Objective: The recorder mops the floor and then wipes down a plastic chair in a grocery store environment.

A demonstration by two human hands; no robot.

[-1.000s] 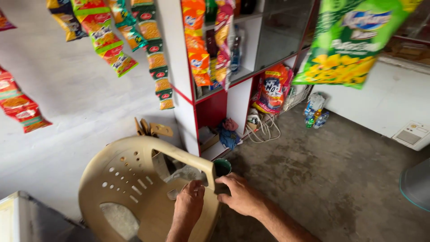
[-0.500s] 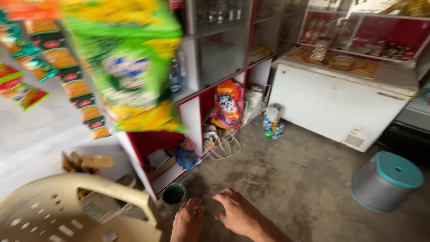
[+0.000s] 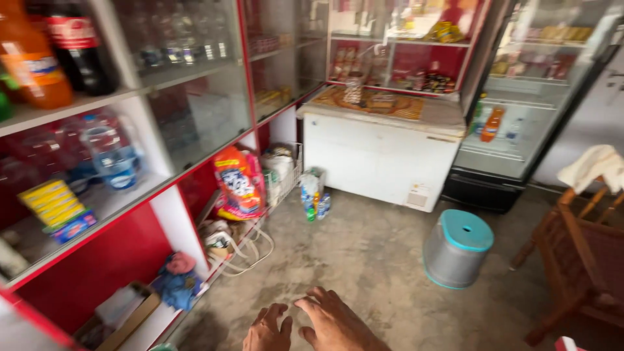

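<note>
Two bare hands are showing at the bottom edge of the head view, and both are holding nothing. The glass-fronted shelving (image 3: 130,149) is filling the left side, the white chest freezer (image 3: 380,156) is standing at the back, and the grey stool with a teal top (image 3: 457,248) is sitting well apart on the concrete floor (image 3: 364,260). The right hand (image 3: 338,322) is hovering palm down with fingers spread; the left hand (image 3: 268,330), just beside it, is likewise loose and touching nothing, so no handling is under way.
</note>
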